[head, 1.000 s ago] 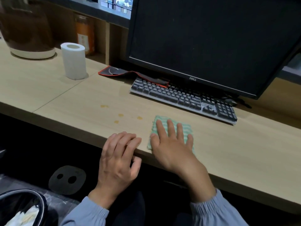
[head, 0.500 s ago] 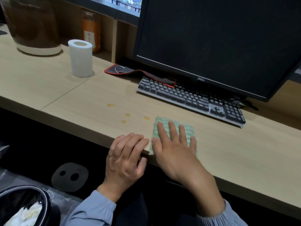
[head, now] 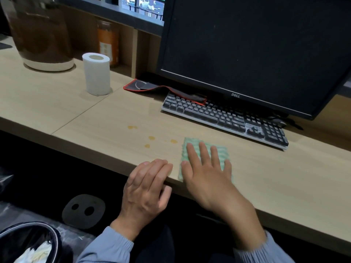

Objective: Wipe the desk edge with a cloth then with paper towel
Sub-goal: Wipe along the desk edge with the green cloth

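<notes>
Right hand [head: 206, 177] flat, spread, palm down; left hand [head: 145, 188] slightly bent.

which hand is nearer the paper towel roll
Left. The left hand rests on the desk edge, toward the viewer and right of the paper towel roll; the right hand lies flat on the green cloth, farther to the right.
</notes>
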The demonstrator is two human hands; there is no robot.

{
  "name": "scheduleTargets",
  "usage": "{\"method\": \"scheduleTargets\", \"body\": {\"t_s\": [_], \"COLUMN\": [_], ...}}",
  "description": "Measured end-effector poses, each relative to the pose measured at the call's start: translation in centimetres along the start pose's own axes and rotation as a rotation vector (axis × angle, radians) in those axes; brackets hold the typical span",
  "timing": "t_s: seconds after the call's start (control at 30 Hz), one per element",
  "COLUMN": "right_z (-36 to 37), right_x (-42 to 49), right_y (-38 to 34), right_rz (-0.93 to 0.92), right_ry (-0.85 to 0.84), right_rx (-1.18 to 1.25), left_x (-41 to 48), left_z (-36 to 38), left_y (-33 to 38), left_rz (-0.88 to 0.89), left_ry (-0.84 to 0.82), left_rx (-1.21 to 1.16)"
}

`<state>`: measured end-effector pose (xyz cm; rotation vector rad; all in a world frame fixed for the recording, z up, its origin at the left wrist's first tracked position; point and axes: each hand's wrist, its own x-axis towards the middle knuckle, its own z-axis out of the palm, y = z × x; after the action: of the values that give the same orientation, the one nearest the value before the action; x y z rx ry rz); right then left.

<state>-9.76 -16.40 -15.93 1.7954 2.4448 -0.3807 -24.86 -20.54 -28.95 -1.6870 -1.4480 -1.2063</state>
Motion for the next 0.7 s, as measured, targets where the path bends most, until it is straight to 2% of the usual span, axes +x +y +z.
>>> {"method": "scheduleTargets", "body": {"t_s": [0.17,0.33,0.57,0.7], "right_z": [-0.4,-2.5,0.3,-0.2], "right_x": [1.9,7.9,1.4,3.3], "right_y": [-0.2,-0.8,-2.3,-2.8], "right_rz": [0.01,0.015,-0.015,0.017], "right_ry": [-0.039,-0.051,-0.024,-0.039], "right_rx": [0.007,0.029,0.0,0.014], "left_x": [0.6,1.3,0.1,-0.1], "left_z": [-1.0,-1.7,-1.1,-0.5], "left_y": [-0.2,-2.5,-3.7,-4.0], "left_rz": [-0.026,-0.117,-0.103,-0.081], "left_ry": [0.033,-0.015,-0.015,0.017], "left_rx": [-0.083,0.017,0.039,0.041]}}
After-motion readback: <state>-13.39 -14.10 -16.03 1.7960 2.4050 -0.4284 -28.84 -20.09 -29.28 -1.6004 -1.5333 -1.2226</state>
